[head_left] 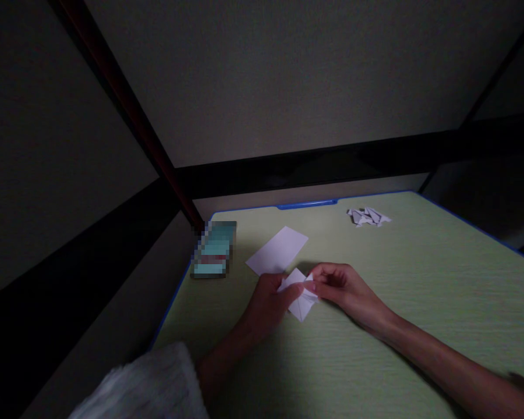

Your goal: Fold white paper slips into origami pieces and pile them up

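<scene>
A partly folded white paper piece [300, 295] is held just above the green table top [375, 326]. My left hand [268, 299] grips its left side with curled fingers. From the right, my right hand [340, 285] pinches the paper's upper edge between thumb and fingertips. Both hands are closed on the same paper. Just behind them a flat white sheet [277, 251] lies on the table.
A blurred teal box [213, 249] sits at the table's back left corner. Several folded white paper shapes [368, 216] lie at the back right. The table has a blue rim [308, 203]. A white fuzzy sleeve [148, 384] shows at bottom left.
</scene>
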`<state>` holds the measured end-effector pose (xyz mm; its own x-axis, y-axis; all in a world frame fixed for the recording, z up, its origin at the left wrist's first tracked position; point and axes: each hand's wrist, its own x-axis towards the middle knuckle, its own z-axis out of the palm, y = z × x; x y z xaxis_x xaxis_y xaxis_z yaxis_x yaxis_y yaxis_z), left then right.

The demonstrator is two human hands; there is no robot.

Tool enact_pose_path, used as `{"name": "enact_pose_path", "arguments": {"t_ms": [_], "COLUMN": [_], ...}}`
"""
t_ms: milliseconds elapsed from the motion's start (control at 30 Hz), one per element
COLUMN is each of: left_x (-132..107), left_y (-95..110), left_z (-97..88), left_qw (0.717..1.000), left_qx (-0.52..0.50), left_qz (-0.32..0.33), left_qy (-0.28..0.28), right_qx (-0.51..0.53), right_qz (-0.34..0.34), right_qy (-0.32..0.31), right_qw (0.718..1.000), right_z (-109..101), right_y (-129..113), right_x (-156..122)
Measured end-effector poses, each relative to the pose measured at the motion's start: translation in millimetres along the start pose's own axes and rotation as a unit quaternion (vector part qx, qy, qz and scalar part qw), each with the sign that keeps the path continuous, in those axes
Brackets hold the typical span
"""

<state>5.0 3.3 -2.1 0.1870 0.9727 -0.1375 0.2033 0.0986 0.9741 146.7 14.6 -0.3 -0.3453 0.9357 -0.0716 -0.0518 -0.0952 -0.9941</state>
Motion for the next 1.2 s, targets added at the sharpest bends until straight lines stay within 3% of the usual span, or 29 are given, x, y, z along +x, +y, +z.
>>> {"name": "enact_pose_path", "arguments": {"t_ms": [200,467,800,1033,1200], "left_x": [-0.9,-0.9,2.7,6.5,7.7], "left_y": [-0.6,-1.8,-4.1,-1.7,-5.6], "left_z": [0.1,1.3,-1.9,-2.3,-1.7], "left_qw": [1.0,0.999,1.0,0.998,0.999], "left_qx": [0.007,0.018,-0.014,-0.037,-0.025], "left_qz": [0.016,0.026,0.004,-0.04,-0.023], "left_qy": [-0.007,-0.014,-0.016,-0.022,-0.007], "right_qx": [-0.017,0.001,-0.02,-0.054,-0.086], "right_qz": [-0.003,0.009,-0.005,-0.019,-0.011], "right_qy": [-0.022,0.005,0.005,0.04,0.008], "right_qw": [1.0,1.0,1.0,0.998,0.996], "right_z": [0.0,0.3,-3.1,-4.5,-3.8], "right_y": [-1.7,2.1,6.5,5.4,2.7], "right_x": [-1.3,-2.6,0.5,1.2,1.2]}}
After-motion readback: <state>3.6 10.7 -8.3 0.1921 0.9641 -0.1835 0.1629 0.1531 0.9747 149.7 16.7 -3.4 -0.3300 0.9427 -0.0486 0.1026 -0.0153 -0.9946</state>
